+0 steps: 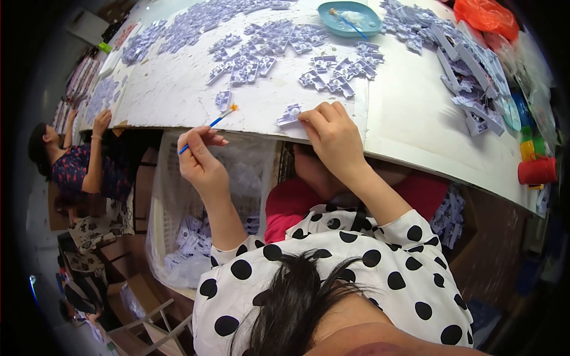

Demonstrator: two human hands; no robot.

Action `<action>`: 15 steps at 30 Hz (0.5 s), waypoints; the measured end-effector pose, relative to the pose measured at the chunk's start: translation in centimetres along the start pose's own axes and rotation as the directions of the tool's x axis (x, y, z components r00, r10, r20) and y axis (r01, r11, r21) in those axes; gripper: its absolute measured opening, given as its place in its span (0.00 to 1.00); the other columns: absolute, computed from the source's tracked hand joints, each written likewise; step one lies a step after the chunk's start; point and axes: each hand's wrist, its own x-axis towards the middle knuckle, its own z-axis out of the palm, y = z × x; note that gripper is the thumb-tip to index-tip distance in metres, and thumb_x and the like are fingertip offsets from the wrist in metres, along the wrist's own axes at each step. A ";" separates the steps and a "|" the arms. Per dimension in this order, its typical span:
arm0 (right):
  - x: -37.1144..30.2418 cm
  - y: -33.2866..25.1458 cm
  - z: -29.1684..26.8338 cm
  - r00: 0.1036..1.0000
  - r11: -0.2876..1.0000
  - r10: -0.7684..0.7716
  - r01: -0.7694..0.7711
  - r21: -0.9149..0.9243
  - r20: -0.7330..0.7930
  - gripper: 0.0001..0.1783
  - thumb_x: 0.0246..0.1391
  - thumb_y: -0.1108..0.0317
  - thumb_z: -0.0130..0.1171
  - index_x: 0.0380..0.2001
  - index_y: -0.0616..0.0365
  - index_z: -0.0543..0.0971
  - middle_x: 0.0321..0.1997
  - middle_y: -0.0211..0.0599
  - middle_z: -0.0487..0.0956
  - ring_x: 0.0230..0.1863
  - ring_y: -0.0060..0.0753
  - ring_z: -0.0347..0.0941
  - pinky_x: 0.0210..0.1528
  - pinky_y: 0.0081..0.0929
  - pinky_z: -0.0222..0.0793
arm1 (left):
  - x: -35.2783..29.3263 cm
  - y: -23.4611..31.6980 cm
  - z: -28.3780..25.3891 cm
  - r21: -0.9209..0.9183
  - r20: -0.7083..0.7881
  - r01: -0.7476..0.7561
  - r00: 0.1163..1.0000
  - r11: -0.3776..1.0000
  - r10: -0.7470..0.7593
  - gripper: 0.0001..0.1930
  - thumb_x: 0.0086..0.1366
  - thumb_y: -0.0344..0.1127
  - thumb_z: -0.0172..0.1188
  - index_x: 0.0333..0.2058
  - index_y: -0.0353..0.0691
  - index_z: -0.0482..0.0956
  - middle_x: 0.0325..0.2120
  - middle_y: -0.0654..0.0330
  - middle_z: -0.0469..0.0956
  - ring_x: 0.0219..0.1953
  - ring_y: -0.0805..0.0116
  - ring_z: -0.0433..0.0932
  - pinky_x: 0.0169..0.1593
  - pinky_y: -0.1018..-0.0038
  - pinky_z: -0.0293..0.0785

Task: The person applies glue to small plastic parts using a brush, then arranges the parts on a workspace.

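Note:
My left hand point(203, 161) is closed around a thin blue paintbrush point(221, 118) with orange bristles, tilted up toward the table's front edge. Between the fingertips of my right hand point(333, 135) is one end of a pale lavender plastic part point(289, 115), a small moulded piece at the table edge. Another such part point(223, 99) lies on the white table point(172, 95) just beyond the brush tip. Farther back, loose groups of the same parts point(244, 66) are spread out. A teal dish point(323, 19) at the back holds whitish stuff and a second blue-handled brush point(350, 22).
Longer grey-lavender plastic pieces point(469, 71) are heaped at the right, near an orange plastic bag point(488, 18) and a red mug point(537, 171). Below the edge stands a lined crate point(155, 237) with more parts. At far left another person point(83, 157) works at the table.

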 end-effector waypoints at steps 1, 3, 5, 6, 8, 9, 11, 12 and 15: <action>0.0 0.1 0.0 1.000 1.000 -0.003 0.003 0.010 0.005 0.08 0.49 0.75 0.63 0.35 0.53 0.81 0.31 0.32 0.74 0.37 0.38 0.71 0.38 0.33 0.71 | -0.1 0.1 0.2 -0.032 -0.006 0.010 1.000 0.999 -0.010 0.14 0.77 0.35 0.42 0.37 0.31 0.74 0.29 0.57 0.76 0.28 0.73 0.77 0.33 0.76 0.78; 0.0 0.4 -0.1 1.000 1.000 0.003 -0.003 -0.023 -0.001 0.08 0.49 0.75 0.63 0.35 0.53 0.81 0.32 0.32 0.74 0.37 0.38 0.71 0.38 0.33 0.71 | -0.5 0.2 0.9 -0.098 0.017 0.041 0.999 0.994 -0.040 0.14 0.77 0.34 0.43 0.37 0.31 0.74 0.30 0.57 0.76 0.28 0.73 0.77 0.33 0.76 0.78; 0.1 0.2 -0.2 1.000 1.000 0.007 -0.007 -0.011 0.007 0.07 0.50 0.74 0.63 0.34 0.54 0.82 0.31 0.32 0.75 0.37 0.37 0.70 0.38 0.32 0.71 | -1.0 0.9 1.8 -0.144 0.228 0.040 0.974 0.989 -0.006 0.12 0.76 0.32 0.45 0.37 0.31 0.74 0.30 0.57 0.76 0.28 0.73 0.77 0.34 0.76 0.77; 0.1 0.2 -0.1 1.000 1.000 0.001 -0.001 -0.019 0.001 0.08 0.48 0.75 0.63 0.34 0.53 0.81 0.31 0.32 0.74 0.36 0.37 0.70 0.38 0.32 0.72 | -1.2 0.8 2.2 -0.136 0.225 0.042 0.974 0.990 -0.011 0.12 0.76 0.32 0.45 0.37 0.31 0.74 0.30 0.57 0.76 0.28 0.73 0.77 0.34 0.76 0.77; 0.0 0.4 -0.1 1.000 0.999 0.000 0.000 -0.035 -0.006 0.09 0.47 0.76 0.63 0.33 0.53 0.81 0.31 0.32 0.74 0.36 0.36 0.70 0.39 0.31 0.72 | -1.5 0.3 3.3 -0.141 0.327 0.031 0.945 0.989 0.017 0.10 0.75 0.30 0.47 0.37 0.32 0.75 0.31 0.56 0.76 0.28 0.72 0.79 0.34 0.77 0.77; 0.0 0.5 0.0 1.000 1.000 -0.007 0.007 -0.023 -0.007 0.09 0.47 0.76 0.62 0.34 0.54 0.82 0.31 0.32 0.75 0.36 0.36 0.71 0.39 0.31 0.72 | -1.5 0.3 3.8 -0.142 0.330 0.033 0.944 0.989 0.015 0.10 0.75 0.30 0.47 0.37 0.32 0.75 0.31 0.56 0.76 0.28 0.72 0.79 0.34 0.77 0.77; 0.1 0.4 0.1 1.000 1.000 -0.013 0.013 -0.001 -0.009 0.09 0.47 0.76 0.62 0.34 0.54 0.82 0.31 0.32 0.75 0.37 0.37 0.71 0.39 0.31 0.72 | -1.3 0.4 4.1 -0.058 0.363 -0.030 0.930 0.998 0.049 0.08 0.74 0.29 0.48 0.37 0.32 0.75 0.31 0.56 0.76 0.28 0.72 0.80 0.33 0.78 0.76; 0.1 0.3 0.1 1.000 1.000 -0.026 0.026 0.002 -0.010 0.10 0.47 0.76 0.62 0.35 0.54 0.82 0.32 0.32 0.76 0.37 0.37 0.71 0.39 0.31 0.72 | -1.2 0.4 4.4 -0.048 0.388 -0.034 0.920 0.998 0.050 0.08 0.73 0.28 0.49 0.36 0.32 0.75 0.31 0.57 0.77 0.27 0.72 0.80 0.33 0.77 0.76; 0.1 0.6 0.2 1.000 1.000 -0.011 0.011 0.000 -0.007 0.09 0.48 0.75 0.62 0.35 0.54 0.83 0.32 0.31 0.77 0.38 0.36 0.71 0.40 0.32 0.72 | -1.0 0.5 4.6 -0.001 0.444 -0.055 0.894 0.998 0.050 0.08 0.73 0.28 0.49 0.35 0.32 0.75 0.31 0.57 0.77 0.26 0.72 0.80 0.31 0.76 0.76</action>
